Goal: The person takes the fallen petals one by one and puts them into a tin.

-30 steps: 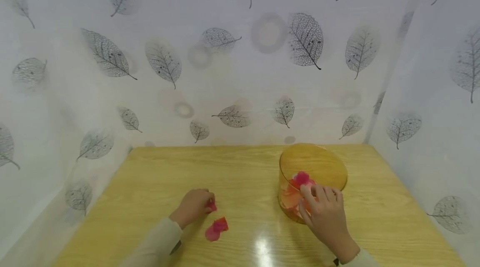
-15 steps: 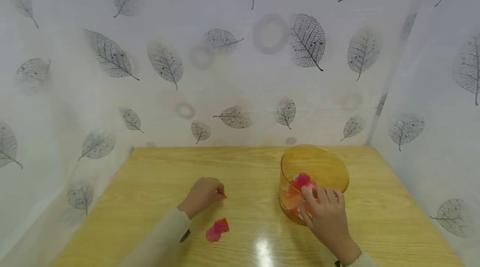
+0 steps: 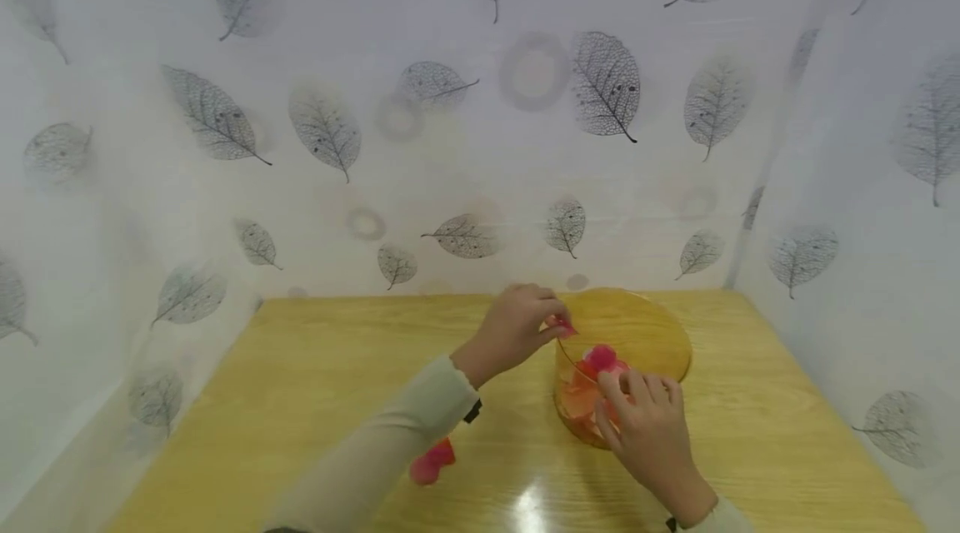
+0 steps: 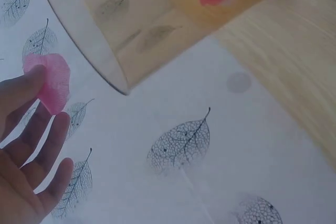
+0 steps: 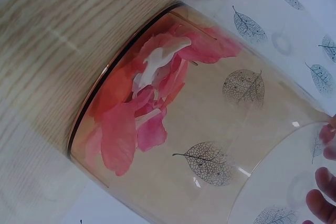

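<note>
Between its thumb and fingers, my left hand (image 3: 517, 325) pinches a pink petal (image 4: 52, 82), the other fingers spread loosely in the left wrist view. The petal is right at the left side of the rim of a see-through amber jar (image 3: 637, 325). My right hand (image 3: 648, 425) holds the jar at its near rim, fingers bent there and thumb low along the outside. Inside the jar, pink, orange and white petals (image 5: 152, 82) lie heaped toward the bottom. Two or so pink and red petals (image 3: 427, 466) lie overlapping on the table, partly behind my left sleeve.
The jar stands on the right side of a light wooden table (image 3: 360, 341). White leaf-printed sheeting (image 3: 465, 150) encloses the table at the back and both sides. A bright light reflection shows on the table near the front.
My left hand has lifted a petal off the table and carried it right and away from me to the jar's rim. My right hand has stayed at the jar.
</note>
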{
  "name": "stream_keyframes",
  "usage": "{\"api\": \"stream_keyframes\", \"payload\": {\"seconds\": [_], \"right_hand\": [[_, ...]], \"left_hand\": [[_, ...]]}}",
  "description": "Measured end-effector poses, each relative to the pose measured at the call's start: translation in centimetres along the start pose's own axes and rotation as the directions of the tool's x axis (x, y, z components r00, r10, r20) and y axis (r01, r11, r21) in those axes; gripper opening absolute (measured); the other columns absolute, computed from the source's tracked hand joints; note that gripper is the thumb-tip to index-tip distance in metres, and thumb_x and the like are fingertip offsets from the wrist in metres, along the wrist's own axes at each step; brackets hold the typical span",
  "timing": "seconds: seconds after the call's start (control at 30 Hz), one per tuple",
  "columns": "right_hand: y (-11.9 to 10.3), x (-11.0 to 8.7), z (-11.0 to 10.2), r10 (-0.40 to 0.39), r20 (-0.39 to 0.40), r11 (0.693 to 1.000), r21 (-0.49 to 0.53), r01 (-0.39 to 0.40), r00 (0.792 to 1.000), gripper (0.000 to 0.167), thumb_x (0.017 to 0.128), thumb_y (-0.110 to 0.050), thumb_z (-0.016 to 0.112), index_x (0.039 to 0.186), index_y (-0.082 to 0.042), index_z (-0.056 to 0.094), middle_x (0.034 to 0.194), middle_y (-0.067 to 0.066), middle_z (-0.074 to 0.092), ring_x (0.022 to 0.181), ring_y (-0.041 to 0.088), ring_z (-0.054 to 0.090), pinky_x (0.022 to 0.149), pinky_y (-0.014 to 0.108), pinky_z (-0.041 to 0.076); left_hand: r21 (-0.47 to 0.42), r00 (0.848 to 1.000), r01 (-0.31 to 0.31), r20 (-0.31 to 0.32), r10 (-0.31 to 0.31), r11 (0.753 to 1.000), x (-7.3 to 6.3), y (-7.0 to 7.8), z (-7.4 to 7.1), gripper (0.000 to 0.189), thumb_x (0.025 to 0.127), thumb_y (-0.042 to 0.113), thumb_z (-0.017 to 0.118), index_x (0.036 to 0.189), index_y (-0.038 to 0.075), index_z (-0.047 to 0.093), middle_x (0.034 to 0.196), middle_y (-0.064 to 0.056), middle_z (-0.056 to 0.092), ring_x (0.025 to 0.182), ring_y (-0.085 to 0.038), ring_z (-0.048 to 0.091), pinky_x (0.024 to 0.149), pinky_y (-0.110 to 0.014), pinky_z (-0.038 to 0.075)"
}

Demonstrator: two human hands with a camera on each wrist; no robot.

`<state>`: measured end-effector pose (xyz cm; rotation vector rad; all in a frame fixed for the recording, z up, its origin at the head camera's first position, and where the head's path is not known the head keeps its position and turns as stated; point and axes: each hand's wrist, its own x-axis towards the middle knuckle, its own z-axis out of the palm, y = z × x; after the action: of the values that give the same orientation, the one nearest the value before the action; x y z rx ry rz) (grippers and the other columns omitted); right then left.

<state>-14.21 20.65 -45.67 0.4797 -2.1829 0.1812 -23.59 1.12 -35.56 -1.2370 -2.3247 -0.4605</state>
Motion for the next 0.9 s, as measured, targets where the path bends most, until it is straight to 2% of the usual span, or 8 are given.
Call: {"api": "stream_keyframes", "payload": {"seconds": [0.27, 0.43, 0.5, 0.6, 0.7, 0.77, 0.8, 0.9], "right_hand": [[0.1, 0.0, 0.1, -0.010, -0.008, 1.000, -0.012, 0.009, 1.000, 0.043, 0.097, -0.040, 0.027, 0.093, -0.012, 0.059, 0.076, 0.005, 0.048, 0.068, 0.023, 0.042, 0.070, 0.044, 0.035], [0.1, 0.1, 0.0, -0.025, -0.053, 1.000, -0.010, 0.025, 0.998, 0.039, 0.096, -0.036, 0.030, 0.091, -0.011, 0.059, 0.075, 0.007, 0.048, 0.066, 0.024, 0.043, 0.068, 0.045, 0.034], [0.1, 0.1, 0.0, -0.032, -0.070, 0.999, -0.009, 0.031, 0.997, 0.037, 0.095, -0.035, 0.032, 0.091, -0.010, 0.059, 0.074, 0.007, 0.048, 0.066, 0.025, 0.043, 0.067, 0.045, 0.034], [0.1, 0.2, 0.0, -0.038, -0.074, 0.999, -0.015, 0.037, 0.997, 0.038, 0.096, -0.035, 0.031, 0.092, -0.010, 0.059, 0.075, 0.007, 0.047, 0.066, 0.025, 0.043, 0.068, 0.045, 0.034], [0.0, 0.1, 0.0, -0.045, -0.061, 0.999, -0.032, 0.043, 0.997, 0.042, 0.097, -0.037, 0.028, 0.091, -0.010, 0.059, 0.076, 0.006, 0.046, 0.067, 0.025, 0.043, 0.068, 0.045, 0.034], [0.0, 0.1, 0.0, -0.049, -0.046, 0.998, -0.048, 0.047, 0.998, 0.044, 0.098, -0.038, 0.026, 0.090, -0.010, 0.058, 0.076, 0.006, 0.046, 0.067, 0.025, 0.043, 0.069, 0.045, 0.035], [0.0, 0.1, 0.0, -0.049, -0.042, 0.997, -0.054, 0.047, 0.998, 0.044, 0.098, -0.038, 0.026, 0.090, -0.010, 0.058, 0.076, 0.006, 0.046, 0.068, 0.024, 0.043, 0.069, 0.045, 0.035], [0.0, 0.1, -0.1, -0.046, -0.044, 0.997, -0.057, 0.043, 0.998, 0.042, 0.097, -0.037, 0.027, 0.090, -0.010, 0.058, 0.076, 0.006, 0.047, 0.067, 0.024, 0.043, 0.068, 0.045, 0.035]], "left_hand": [[0.120, 0.992, 0.003, 0.128, -0.018, 0.993, 2.6, 0.2, 3.0, 0.013, 0.085, 0.036, 0.067, 0.089, 0.025, 0.072, 0.083, 0.011, 0.065, 0.075, -0.004, 0.060, 0.081, -0.025, 0.049], [0.070, 0.974, 0.002, 0.224, -0.017, 0.998, 4.7, 1.2, 4.6, 0.014, 0.084, 0.037, 0.067, 0.088, 0.024, 0.072, 0.083, 0.013, 0.066, 0.074, -0.002, 0.055, 0.074, -0.016, 0.044], [0.031, 0.960, -0.022, 0.280, 0.013, 0.999, 5.5, 2.0, 5.0, 0.014, 0.084, 0.036, 0.067, 0.089, 0.024, 0.072, 0.085, 0.013, 0.068, 0.076, -0.002, 0.056, 0.073, -0.012, 0.042], [0.014, 0.927, -0.068, 0.371, 0.058, 0.998, 6.2, 3.3, 5.5, 0.016, 0.086, 0.035, 0.067, 0.097, 0.025, 0.071, 0.093, 0.014, 0.069, 0.082, 0.000, 0.060, 0.077, -0.009, 0.043], [0.016, 0.898, -0.076, 0.435, 0.062, 0.997, 6.3, 4.1, 5.9, 0.021, 0.086, 0.034, 0.067, 0.106, 0.026, 0.069, 0.101, 0.013, 0.068, 0.089, -0.001, 0.061, 0.078, -0.010, 0.046], [0.000, 0.898, -0.053, 0.437, 0.048, 0.999, 6.2, 4.2, 6.0, 0.024, 0.087, 0.032, 0.066, 0.110, 0.025, 0.067, 0.107, 0.011, 0.067, 0.093, -0.003, 0.061, 0.081, -0.011, 0.046], [-0.008, 0.903, -0.033, 0.428, 0.034, 0.999, 6.0, 4.2, 5.9, 0.024, 0.088, 0.032, 0.065, 0.111, 0.025, 0.067, 0.109, 0.011, 0.066, 0.095, -0.004, 0.061, 0.082, -0.012, 0.046], [-0.050, 0.936, 0.015, 0.353, 0.004, 0.999, 5.1, 3.7, 5.1, 0.024, 0.090, 0.030, 0.063, 0.112, 0.022, 0.066, 0.112, 0.009, 0.066, 0.099, -0.005, 0.062, 0.084, -0.012, 0.047]]}}
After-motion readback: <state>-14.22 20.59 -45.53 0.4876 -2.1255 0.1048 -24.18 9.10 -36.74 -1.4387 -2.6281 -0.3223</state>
